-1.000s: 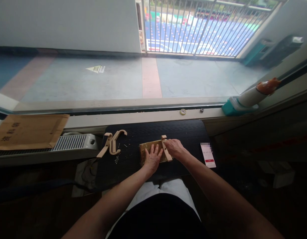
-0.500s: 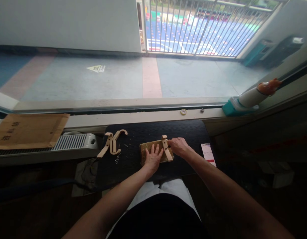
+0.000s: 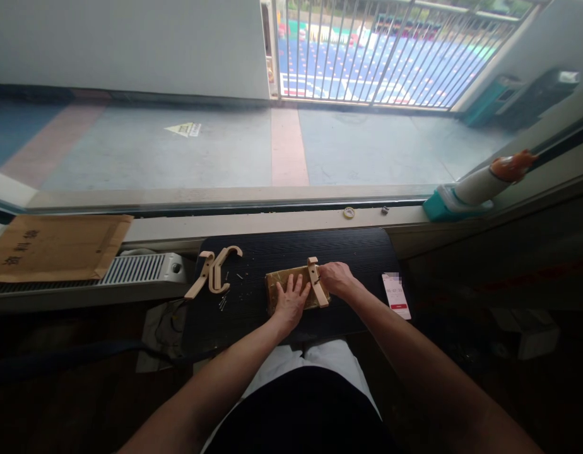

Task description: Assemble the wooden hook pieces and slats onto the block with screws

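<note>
My left hand (image 3: 290, 304) lies flat, fingers spread, on a brown tape-wrapped block (image 3: 282, 277) on the black table. A pale wooden hook (image 3: 318, 287) with dark holes rests across the right end of that block. Against the hook's right side, my right hand (image 3: 337, 277) is closed. A small dark piece shows between its fingers and the hook; the rest is hidden, so its kind is unclear. To the left lie more pale wooden hooks (image 3: 217, 271), some overlapping, with several small screws (image 3: 223, 301) beside them.
A phone (image 3: 395, 295) lies at the table's (image 3: 296, 243) right edge. Beyond, the windowsill holds a tape roll (image 3: 349, 213), a small grey object (image 3: 385, 210) and a teal container (image 3: 438, 205). At left, a cardboard piece (image 3: 69, 246) covers part of a radiator (image 3: 140, 270).
My right hand has shifted and turned slightly beside the wooden hook. The left hand stays flat on the block, and the hook and block keep their places.
</note>
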### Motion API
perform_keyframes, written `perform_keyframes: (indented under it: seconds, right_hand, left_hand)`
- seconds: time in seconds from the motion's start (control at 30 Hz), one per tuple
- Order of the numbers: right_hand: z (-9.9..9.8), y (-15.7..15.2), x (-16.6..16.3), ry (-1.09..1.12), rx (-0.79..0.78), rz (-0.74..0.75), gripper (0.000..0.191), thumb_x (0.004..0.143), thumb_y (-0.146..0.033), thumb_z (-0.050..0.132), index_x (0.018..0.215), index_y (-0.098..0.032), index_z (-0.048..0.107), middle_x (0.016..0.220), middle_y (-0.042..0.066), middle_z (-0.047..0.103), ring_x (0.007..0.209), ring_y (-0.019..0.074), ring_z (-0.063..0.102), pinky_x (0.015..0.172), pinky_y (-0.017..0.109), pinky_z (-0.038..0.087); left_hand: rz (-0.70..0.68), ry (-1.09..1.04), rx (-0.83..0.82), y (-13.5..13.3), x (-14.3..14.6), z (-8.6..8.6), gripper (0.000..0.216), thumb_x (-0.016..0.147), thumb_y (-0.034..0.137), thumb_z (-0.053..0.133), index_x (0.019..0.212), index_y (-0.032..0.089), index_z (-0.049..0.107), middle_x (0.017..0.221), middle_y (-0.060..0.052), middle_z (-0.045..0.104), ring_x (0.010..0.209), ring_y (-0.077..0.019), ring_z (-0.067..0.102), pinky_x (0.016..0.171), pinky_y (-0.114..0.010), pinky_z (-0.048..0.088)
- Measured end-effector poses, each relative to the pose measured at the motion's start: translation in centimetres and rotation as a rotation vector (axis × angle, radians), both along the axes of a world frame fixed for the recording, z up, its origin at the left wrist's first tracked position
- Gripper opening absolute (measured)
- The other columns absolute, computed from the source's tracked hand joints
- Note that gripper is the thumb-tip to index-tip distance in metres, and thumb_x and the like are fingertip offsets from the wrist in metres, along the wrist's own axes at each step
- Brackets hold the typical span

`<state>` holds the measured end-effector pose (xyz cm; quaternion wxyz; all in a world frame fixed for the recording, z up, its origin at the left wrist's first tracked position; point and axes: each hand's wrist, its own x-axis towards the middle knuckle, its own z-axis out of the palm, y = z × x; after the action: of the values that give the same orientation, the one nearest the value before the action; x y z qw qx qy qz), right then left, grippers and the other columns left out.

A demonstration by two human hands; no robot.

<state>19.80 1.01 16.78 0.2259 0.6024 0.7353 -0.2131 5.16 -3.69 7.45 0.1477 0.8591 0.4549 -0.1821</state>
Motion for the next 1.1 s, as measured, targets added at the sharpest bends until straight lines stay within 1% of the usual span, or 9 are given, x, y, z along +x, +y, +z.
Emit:
perform_keyframes:
  seconds: [0.07, 0.17, 0.27, 0.33, 0.43, 0.6, 0.8, 0.93, 1.1]
  right_hand:
    - [0.1, 0.0, 0.0, -0.011, -0.007, 0.0, 0.027, 0.085, -0.016, 0.043, 0.093, -0.019, 0.069, 0.096, 0.01, 0.07, 0.093, 0.0188, 0.064, 0.075, 0.024, 0.046]
    - [1.0, 0.0, -0.1, -0.013, -0.001, 0.007, 0.025, 0.084, -0.017, 0.046, 0.094, -0.018, 0.068, 0.096, 0.011, 0.07, 0.092, 0.0197, 0.065, 0.075, 0.025, 0.046]
    - [2.1, 0.0, -0.2, 0.001, 0.036, 0.051, 0.026, 0.085, -0.016, 0.045, 0.096, -0.017, 0.068, 0.096, 0.012, 0.07, 0.091, 0.0207, 0.065, 0.073, 0.026, 0.047]
    - [2.4, 0.0, -0.3, 0.022, 0.049, 0.088, 0.026, 0.085, -0.015, 0.044, 0.095, -0.016, 0.068, 0.097, 0.012, 0.069, 0.091, 0.0207, 0.065, 0.074, 0.025, 0.046]
    - [1.9, 0.0, -0.4, 0.046, 0.048, 0.104, 0.026, 0.086, -0.014, 0.043, 0.094, -0.015, 0.068, 0.097, 0.012, 0.069, 0.092, 0.0199, 0.064, 0.077, 0.025, 0.045]
    - [0.4, -0.2, -0.1, 0.068, 0.078, 0.066, 0.028, 0.086, -0.017, 0.042, 0.093, -0.015, 0.069, 0.095, 0.012, 0.069, 0.091, 0.0194, 0.064, 0.076, 0.024, 0.045]
    - [-0.3, -0.3, 0.3, 0.016, 0.018, 0.025, 0.029, 0.087, -0.017, 0.04, 0.094, -0.017, 0.068, 0.096, 0.012, 0.07, 0.093, 0.0192, 0.064, 0.076, 0.024, 0.046]
    - [0.1, -0.2, 0.2, 0.002, 0.015, 0.028, 0.029, 0.086, -0.015, 0.041, 0.092, -0.016, 0.069, 0.093, 0.012, 0.07, 0.091, 0.0206, 0.065, 0.074, 0.026, 0.047]
    - [1.9, -0.1, 0.3, 0.0, 0.028, 0.081, 0.025, 0.085, -0.016, 0.045, 0.095, -0.016, 0.068, 0.096, 0.013, 0.07, 0.091, 0.0206, 0.065, 0.074, 0.024, 0.047]
  left_hand:
    - [-0.002, -0.001, 0.005, 0.0, 0.0, 0.0, 0.062, 0.083, 0.019, 0.046, 0.142, 0.024, 0.027, 0.152, -0.013, 0.013, 0.136, -0.0392, 0.01, 0.098, -0.068, 0.017]
    - [-0.007, -0.004, 0.009, 0.0, -0.1, 0.0, 0.063, 0.082, 0.019, 0.046, 0.142, 0.024, 0.026, 0.152, -0.013, 0.014, 0.136, -0.0391, 0.011, 0.098, -0.068, 0.018]
    - [-0.007, -0.005, 0.009, 0.0, -0.1, 0.0, 0.062, 0.083, 0.021, 0.046, 0.142, 0.025, 0.027, 0.152, -0.012, 0.014, 0.136, -0.0389, 0.011, 0.098, -0.067, 0.018]
    - [-0.004, -0.005, 0.01, 0.0, -0.1, 0.1, 0.062, 0.083, 0.021, 0.046, 0.141, 0.025, 0.027, 0.152, -0.012, 0.014, 0.136, -0.0389, 0.011, 0.098, -0.067, 0.018]
    - [-0.008, -0.007, 0.014, -0.1, -0.1, 0.0, 0.062, 0.083, 0.022, 0.046, 0.142, 0.025, 0.027, 0.151, -0.013, 0.014, 0.136, -0.0391, 0.011, 0.098, -0.067, 0.018]
    - [-0.013, 0.005, 0.015, -0.1, -0.1, 0.0, 0.064, 0.082, 0.021, 0.047, 0.142, 0.024, 0.026, 0.152, -0.013, 0.014, 0.136, -0.0395, 0.011, 0.098, -0.068, 0.018]
    - [-0.008, 0.014, 0.001, 0.0, 0.1, 0.0, 0.064, 0.082, 0.02, 0.046, 0.142, 0.024, 0.025, 0.152, -0.013, 0.013, 0.137, -0.0389, 0.01, 0.098, -0.068, 0.018]
    - [-0.008, 0.02, -0.001, 0.0, 0.1, 0.2, 0.064, 0.081, 0.019, 0.047, 0.142, 0.025, 0.026, 0.152, -0.013, 0.013, 0.137, -0.0385, 0.01, 0.098, -0.067, 0.018]
    - [-0.011, 0.012, 0.004, 0.0, 0.0, 0.1, 0.065, 0.081, 0.022, 0.048, 0.142, 0.025, 0.025, 0.152, -0.013, 0.013, 0.137, -0.039, 0.01, 0.098, -0.067, 0.018]
